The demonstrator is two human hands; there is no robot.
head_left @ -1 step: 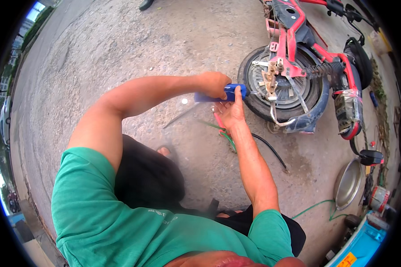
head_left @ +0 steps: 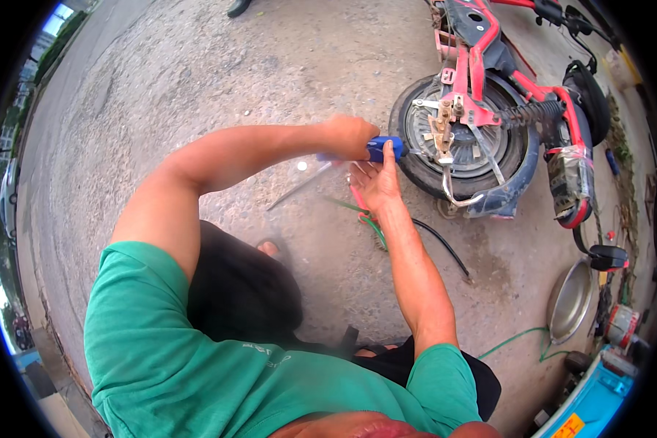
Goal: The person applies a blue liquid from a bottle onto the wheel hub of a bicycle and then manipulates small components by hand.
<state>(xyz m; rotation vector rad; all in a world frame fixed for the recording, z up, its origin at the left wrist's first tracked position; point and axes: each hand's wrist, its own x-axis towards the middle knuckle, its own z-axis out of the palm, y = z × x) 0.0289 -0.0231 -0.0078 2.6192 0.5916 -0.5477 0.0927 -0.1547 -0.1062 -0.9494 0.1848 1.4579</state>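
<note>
My left hand [head_left: 350,136] reaches in from the left, closed around the back of a blue hand tool [head_left: 385,149] with a dark nose; motion smears its knuckles. Beside it my right hand [head_left: 376,184] is turned palm up, thumb pressed against the tool's side and fingers partly curled beneath. A thin metal tip [head_left: 416,152] points from the nose toward the wheel [head_left: 415,174] of a red-framed scooter [head_left: 482,66]. Whether that tip touches the rusty bracket [head_left: 443,135] at the hub I cannot tell. Most of the tool's body is hidden by my left hand.
On the ground below my hands lie a thin metal rod [head_left: 296,188], red-handled pliers [head_left: 356,196], a green cord [head_left: 376,231] and a black hose [head_left: 445,242]. A metal basin [head_left: 568,301] and a blue case [head_left: 588,401] stand at the lower right.
My left hand has shifted slightly and blurs, covering more of the blue tool. The right hand and the scooter stay in place.
</note>
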